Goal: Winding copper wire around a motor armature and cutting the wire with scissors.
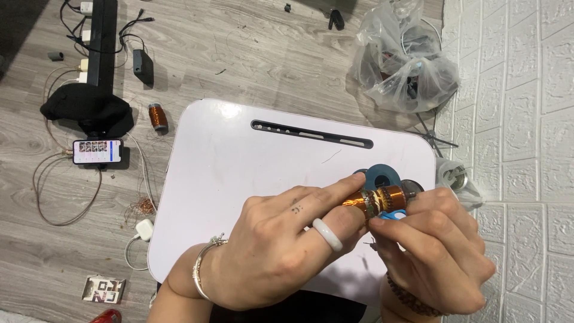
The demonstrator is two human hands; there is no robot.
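Both hands meet over the right half of a small white table (239,179), closed together on one object. The left hand (281,239), wearing a pale smooth ring and a thin metal bracelet, pinches the copper-wound motor armature (382,198) from its left end; the right hand (436,248), with a dark beaded wristband, grips it from the right and below. The armature is cylindrical, its glossy orange-brown wire packed in tight windings, and it is held horizontally just above the tabletop. A flat grey-blue ring (382,176) lies directly behind it.

The table is smooth, round-cornered, with a long dark slot (311,134) near its far edge. It stands on grey wood-grain flooring. A crumpled clear plastic bag (406,66) lies beyond it, a copper wire spool (158,116) and a lit phone (97,151) to the left. A white embossed brick-pattern wall (520,119) borders the right.
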